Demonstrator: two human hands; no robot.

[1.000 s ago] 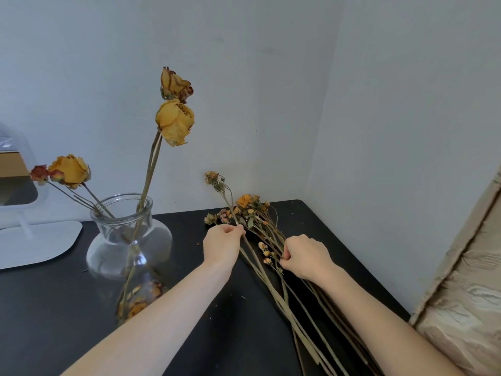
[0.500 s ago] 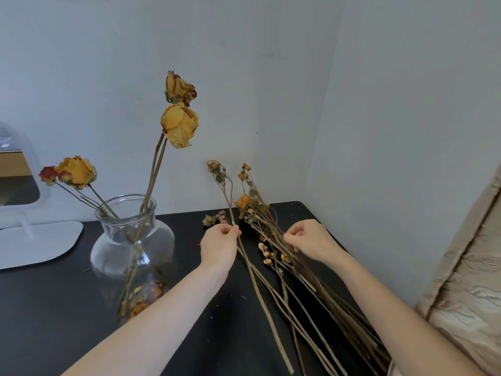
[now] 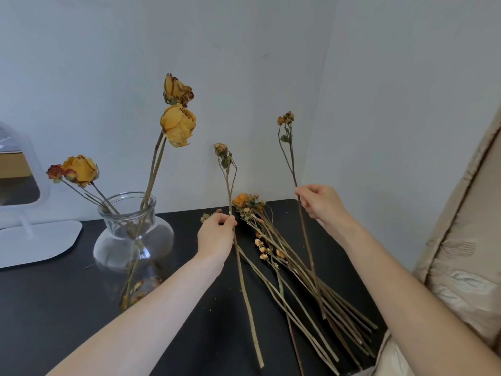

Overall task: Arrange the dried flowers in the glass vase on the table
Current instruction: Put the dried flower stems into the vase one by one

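Observation:
A clear glass vase [image 3: 132,234] stands on the black table [image 3: 54,302] at the left, holding several dried yellow roses [image 3: 177,123] on long stems. My left hand [image 3: 215,236] pinches one dried stem [image 3: 244,289], its small withered bud raised toward the wall. My right hand [image 3: 321,203] pinches another thin stem [image 3: 290,158] and holds it up, its lower end among the pile. Between and below my hands a pile of dried flowers [image 3: 273,248] lies on the table, heads toward the wall.
A white stand mirror [image 3: 24,232] sits at the far left of the table. White walls meet in a corner behind the flowers. A beige patterned fabric [image 3: 466,253] hangs at the right edge. Small crumbs dot the table.
My right hand has lifted a thin stem up and to the right out of the pile. My left hand keeps its stem and has raised it slightly.

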